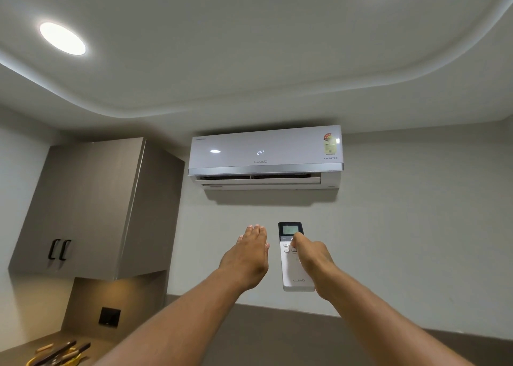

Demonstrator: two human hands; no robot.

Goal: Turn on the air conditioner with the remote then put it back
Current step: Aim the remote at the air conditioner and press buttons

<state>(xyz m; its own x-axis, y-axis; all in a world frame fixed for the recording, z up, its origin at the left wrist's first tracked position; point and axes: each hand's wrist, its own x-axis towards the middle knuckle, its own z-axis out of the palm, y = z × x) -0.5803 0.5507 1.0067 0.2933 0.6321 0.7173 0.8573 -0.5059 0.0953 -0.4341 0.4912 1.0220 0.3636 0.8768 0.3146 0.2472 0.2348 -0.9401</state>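
Below the air conditioner [266,157], your right hand [312,257] holds the remote [288,263] upright, its long axis pointing up at the unit, screen end topmost. Your fingers wrap behind it while the thumb [298,239] presses near the power button. Your left hand [248,257] hovers just beside it, flat, fingers pressed together, holding nothing. The unit shows 24 and its flap looks open, so putting the remote back likely comes next, with the right hand.
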